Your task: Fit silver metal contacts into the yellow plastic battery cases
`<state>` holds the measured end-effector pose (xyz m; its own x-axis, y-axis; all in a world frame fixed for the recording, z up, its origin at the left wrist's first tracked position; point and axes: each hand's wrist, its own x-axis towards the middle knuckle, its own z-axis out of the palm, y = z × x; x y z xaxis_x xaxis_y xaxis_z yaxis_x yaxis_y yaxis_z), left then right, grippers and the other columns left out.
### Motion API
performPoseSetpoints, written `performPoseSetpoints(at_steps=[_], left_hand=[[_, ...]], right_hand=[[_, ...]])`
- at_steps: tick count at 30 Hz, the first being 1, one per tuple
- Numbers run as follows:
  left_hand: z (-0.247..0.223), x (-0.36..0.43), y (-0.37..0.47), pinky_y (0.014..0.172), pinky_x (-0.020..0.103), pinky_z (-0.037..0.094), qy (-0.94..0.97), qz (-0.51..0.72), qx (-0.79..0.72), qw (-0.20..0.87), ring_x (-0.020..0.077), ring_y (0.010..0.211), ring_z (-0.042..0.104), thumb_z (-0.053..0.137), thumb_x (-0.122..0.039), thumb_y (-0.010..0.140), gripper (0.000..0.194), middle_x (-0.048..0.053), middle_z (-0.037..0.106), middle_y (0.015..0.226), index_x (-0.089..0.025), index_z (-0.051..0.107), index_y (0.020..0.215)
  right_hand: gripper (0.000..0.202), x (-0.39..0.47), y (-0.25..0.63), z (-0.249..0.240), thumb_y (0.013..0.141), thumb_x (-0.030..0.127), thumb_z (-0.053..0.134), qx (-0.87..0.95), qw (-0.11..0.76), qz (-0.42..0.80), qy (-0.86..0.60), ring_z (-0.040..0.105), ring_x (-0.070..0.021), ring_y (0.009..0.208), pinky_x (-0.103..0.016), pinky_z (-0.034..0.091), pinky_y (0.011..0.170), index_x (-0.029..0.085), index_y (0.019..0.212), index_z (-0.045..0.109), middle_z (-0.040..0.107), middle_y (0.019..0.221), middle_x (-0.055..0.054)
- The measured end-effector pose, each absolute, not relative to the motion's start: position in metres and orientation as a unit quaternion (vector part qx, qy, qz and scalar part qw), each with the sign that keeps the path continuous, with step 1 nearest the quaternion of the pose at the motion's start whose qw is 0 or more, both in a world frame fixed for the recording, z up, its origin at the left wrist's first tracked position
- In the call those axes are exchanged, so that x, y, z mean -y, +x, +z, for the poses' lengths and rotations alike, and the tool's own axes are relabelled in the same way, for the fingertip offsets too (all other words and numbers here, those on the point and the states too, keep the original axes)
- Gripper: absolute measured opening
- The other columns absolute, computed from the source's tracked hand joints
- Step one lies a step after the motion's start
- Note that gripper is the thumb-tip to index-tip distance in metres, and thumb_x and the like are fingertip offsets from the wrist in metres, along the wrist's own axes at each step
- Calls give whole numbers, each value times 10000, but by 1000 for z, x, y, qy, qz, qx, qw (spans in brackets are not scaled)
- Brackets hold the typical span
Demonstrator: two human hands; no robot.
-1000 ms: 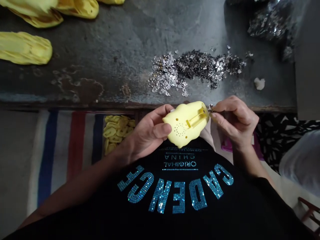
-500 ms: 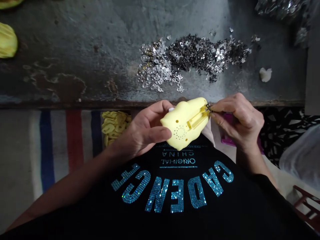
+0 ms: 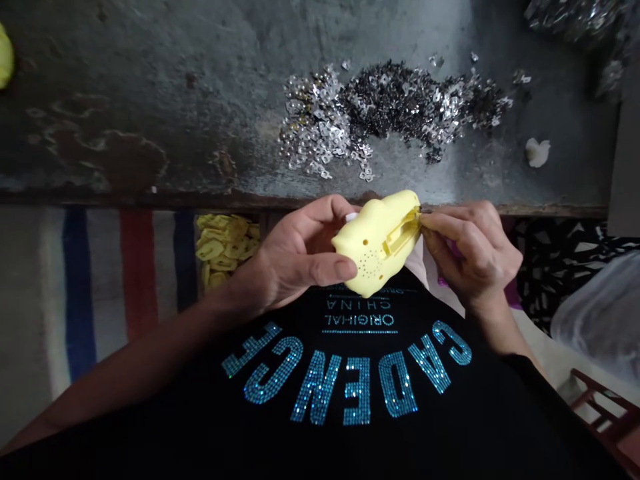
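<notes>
A: How are the hands posed in the head view?

B: The left hand [image 3: 307, 257] reaches in from the lower left, gripping a yellow plastic shell [image 3: 370, 247], thumb on its perforated face, fingers curled behind. The right hand [image 3: 470, 250] faces it, thumb and forefinger pinched on a small metal piece [image 3: 419, 215] that the fingertips mostly hide, at the end of the shell's slot [image 3: 400, 237].

A: And where's the shell, relative to the edges?

B: Between the hands, tilted up to the right, close by the near edge of the worktop [image 3: 240, 80]. A strip of stained surface lies between it and the pile of loose metal pieces [image 3: 395, 100], then runs on leftward. Right of the pile sits a white scrap [image 3: 537, 153].

A: Containers?

B: A shiny bag [image 3: 575, 13], cut off at the top right. Below the edge, yellow parts [image 3: 227, 247] are heaped beside a striped cloth [image 3: 137, 280]; I can't make out what holds them. A translucent bag [image 3: 600, 320] stands at right, contents unclear.
</notes>
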<state>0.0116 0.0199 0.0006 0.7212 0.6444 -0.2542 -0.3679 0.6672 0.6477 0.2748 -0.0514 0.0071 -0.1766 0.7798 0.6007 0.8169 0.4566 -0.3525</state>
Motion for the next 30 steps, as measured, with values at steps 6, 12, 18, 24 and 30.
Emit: performPoseSetpoints(at_steps=[6,12,18,24,30], left_hand=[[-2,-20,9,761,253,699,269,294,-241,885,171,855,810,1030,-256,782,424,6,833,1043,-232,750,1099],[-4,-17,8,787,255,689,260,295,-254,884,170,878,793,1040,-283,781,427,4,818,1050,-251,764,1105],[-5,-15,9,767,274,686,259,292,-268,881,199,886,788,1033,-266,725,461,21,812,1052,-252,756,1094],[2,-12,9,771,311,697,314,292,-275,860,242,939,818,1015,-261,753,429,46,835,1122,-247,743,1084],[9,-7,12,891,367,718,435,304,-226,816,310,1178,851,1029,-215,783,418,97,787,1536,-257,773,1111]], right_hand=[[516,56,272,2,1004,-19,793,738,428,11,-521,846,-251,980,-441,689,845,287,1419,802,890,1127,-47],[455,59,271,1,1041,63,787,737,420,-4,-529,845,-250,985,-452,683,841,329,1410,807,899,1167,-44],[400,62,270,2,1054,130,795,721,424,4,-548,839,-263,991,-479,681,857,380,1363,826,906,1171,-35],[272,50,284,5,1027,243,865,652,462,200,-567,815,-219,1017,-373,678,821,302,1292,856,873,1162,-37],[428,35,293,9,1009,549,906,605,408,413,-545,818,-203,996,-339,686,874,258,1313,828,862,1183,-44]])
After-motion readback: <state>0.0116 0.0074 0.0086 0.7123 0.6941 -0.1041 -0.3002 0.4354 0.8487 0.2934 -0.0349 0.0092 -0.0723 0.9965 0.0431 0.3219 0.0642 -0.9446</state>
